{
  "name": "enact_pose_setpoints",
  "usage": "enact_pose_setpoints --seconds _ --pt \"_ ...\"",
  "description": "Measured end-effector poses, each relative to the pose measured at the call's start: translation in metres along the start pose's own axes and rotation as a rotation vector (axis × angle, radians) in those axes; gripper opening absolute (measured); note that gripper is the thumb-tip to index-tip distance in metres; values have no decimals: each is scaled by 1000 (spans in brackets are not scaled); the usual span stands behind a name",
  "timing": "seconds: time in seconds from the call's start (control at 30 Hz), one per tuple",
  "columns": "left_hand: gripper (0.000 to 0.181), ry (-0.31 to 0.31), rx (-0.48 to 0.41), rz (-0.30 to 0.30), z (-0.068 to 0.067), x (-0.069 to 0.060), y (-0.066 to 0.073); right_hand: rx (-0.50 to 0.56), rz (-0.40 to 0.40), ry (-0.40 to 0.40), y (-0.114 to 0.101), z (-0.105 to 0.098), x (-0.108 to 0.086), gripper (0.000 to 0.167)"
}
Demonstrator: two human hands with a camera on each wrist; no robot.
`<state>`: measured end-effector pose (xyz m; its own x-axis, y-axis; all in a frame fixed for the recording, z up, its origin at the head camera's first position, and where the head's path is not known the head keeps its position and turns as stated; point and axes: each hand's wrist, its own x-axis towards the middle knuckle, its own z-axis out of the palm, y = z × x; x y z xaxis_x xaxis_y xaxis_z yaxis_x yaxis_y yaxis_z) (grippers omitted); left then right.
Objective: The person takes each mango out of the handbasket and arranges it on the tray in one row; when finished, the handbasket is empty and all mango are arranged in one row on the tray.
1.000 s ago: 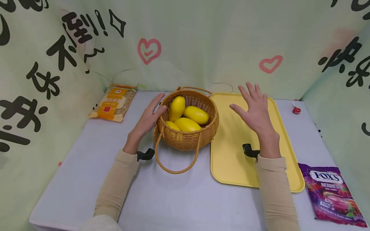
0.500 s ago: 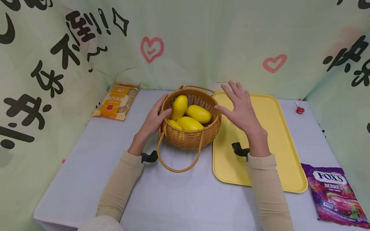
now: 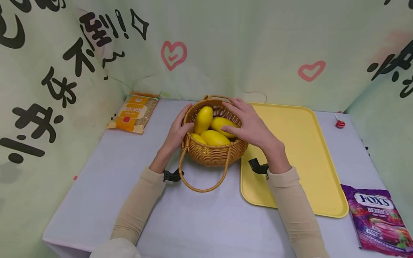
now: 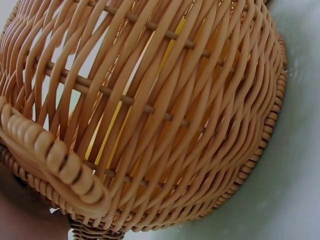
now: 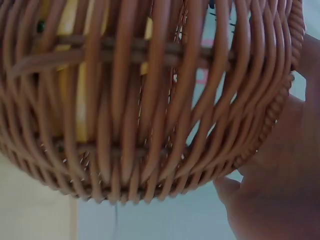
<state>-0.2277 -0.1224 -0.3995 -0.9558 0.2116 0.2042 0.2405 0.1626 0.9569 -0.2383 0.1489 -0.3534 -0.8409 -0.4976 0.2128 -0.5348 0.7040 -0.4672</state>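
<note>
Toward the back of a white-covered table (image 3: 193, 222) sits a round wicker basket (image 3: 213, 157) holding four yellow mangoes (image 3: 214, 138), one leaning upright against the inside and another mostly tucked behind the handle side. The left hand (image 3: 178, 129) is on the basket's left side, thumb over the rim and fingers along the outside; can't tell if they're really clamped on it. The right hand (image 3: 250, 127) is over the right rim, fingers spread apart and thumb above the mangoes, not pinching any of them as far as I can see. One looped handle (image 3: 206, 190) flops down in front. Just right of the basket there's a yellow tray (image 3: 309, 172), then a lollipop (image 3: 340, 124) behind and a purple FOX'S bag (image 3: 377, 218) up front. Over on the far left, an orange-labelled grain packet (image 3: 132, 114) lies flat.
</note>
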Motion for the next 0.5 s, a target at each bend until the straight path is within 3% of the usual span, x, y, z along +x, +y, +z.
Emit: enact_pose_setpoints --seconds 0.13,0.23,0.3,0.5 --pt "69 4 -6 17 1 7 -19 -21 -18 -60 -8 2 5 78" --pt "69 3 7 24 1 10 -22 -45 -14 -118 -12 4 10 78" --pt "70 -1 5 13 1 9 -18 -56 -3 -166 -16 6 12 77" --pt "72 -10 10 -8 1 -2 9 -64 24 -304 -28 10 18 76"
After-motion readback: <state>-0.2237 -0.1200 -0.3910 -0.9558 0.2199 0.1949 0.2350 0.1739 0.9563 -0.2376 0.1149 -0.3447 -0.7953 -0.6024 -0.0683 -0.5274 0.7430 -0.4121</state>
